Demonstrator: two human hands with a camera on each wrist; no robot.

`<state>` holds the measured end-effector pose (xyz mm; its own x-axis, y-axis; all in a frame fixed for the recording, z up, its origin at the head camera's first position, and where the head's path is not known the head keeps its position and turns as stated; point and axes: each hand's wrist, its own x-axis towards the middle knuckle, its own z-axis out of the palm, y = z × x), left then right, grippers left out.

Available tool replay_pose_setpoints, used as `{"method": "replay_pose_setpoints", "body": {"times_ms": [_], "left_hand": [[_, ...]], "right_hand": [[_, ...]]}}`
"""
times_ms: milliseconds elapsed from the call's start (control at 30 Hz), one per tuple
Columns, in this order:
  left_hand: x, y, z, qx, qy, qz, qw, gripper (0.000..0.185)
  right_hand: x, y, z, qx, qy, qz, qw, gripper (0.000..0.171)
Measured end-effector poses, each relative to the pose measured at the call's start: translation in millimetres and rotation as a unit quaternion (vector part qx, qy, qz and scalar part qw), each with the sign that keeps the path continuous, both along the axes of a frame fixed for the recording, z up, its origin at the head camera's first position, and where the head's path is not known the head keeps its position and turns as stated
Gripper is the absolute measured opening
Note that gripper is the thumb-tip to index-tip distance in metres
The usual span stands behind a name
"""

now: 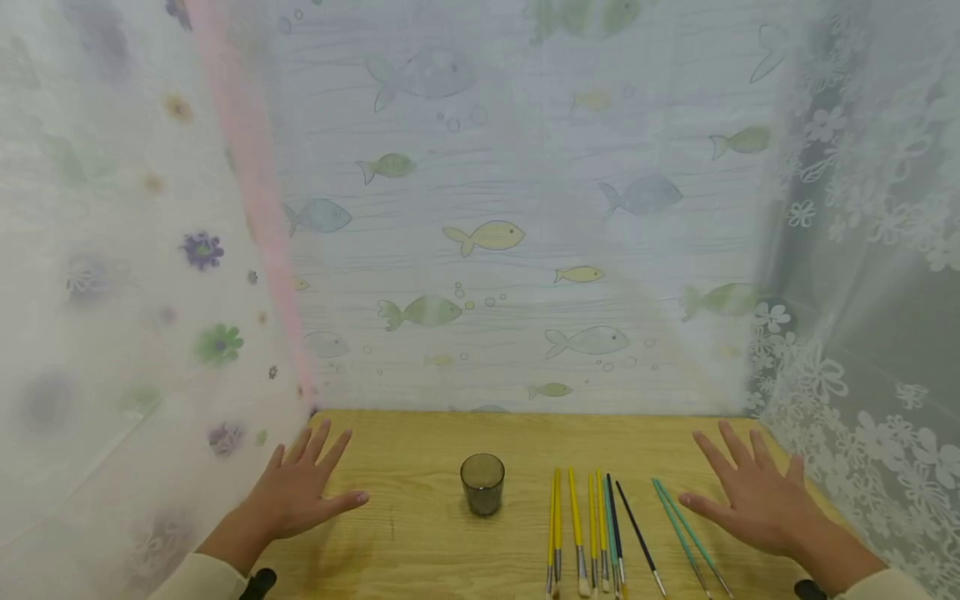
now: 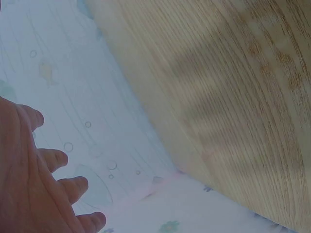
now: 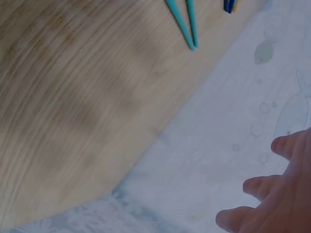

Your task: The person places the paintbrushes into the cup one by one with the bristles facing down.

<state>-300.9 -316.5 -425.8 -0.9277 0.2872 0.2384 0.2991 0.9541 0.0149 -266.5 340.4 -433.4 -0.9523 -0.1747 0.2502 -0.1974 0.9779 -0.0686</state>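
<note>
Your left hand (image 1: 300,498) and right hand (image 1: 768,507): fingers (image 1: 336,452) spread apart, probably hovering above counter (image 1: 405,467); cup (image 1: 482,492), paintbrushes (image 1: 574,508) between.

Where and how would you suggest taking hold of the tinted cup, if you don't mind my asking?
Probably round the upper wall of the tinted cup, coming from its left with the left hand, which is nearer: the cup stands upright, shows no handle, and the paintbrushes lie to its right.
</note>
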Motion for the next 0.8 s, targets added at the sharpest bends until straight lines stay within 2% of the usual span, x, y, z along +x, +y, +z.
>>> {"method": "replay_pose_setpoints", "body": {"times_ms": [267,433,500,600,800], "left_hand": [[-0.8,0.7,2.6,0.0,0.0,-0.012,0.9999,0.099],[-3.5,3.4,-1.5,0.01,-0.002,-0.024,0.9997,0.1],[-3.8,5.4,-4.2,0.022,-0.016,-0.026,0.9993,0.102],[-4.3,10.7,-8.0,0.052,-0.055,-0.028,0.9967,0.105],[-10.2,29.3,-15.6,0.127,-0.128,-0.028,0.9832,0.108]], "right_hand": [[-3.0,7.3,-3.1,0.005,-0.017,-0.013,1.0,0.095],[-2.6,12.7,-5.2,0.005,-0.021,-0.017,1.0,0.096],[-2.6,13.2,-6.4,-0.001,-0.027,-0.01,1.0,0.096],[-5.0,13.8,-7.4,-0.02,-0.047,0.009,0.999,0.096],[-15.2,15.9,-7.7,-0.064,-0.108,0.03,0.992,0.089]]}}
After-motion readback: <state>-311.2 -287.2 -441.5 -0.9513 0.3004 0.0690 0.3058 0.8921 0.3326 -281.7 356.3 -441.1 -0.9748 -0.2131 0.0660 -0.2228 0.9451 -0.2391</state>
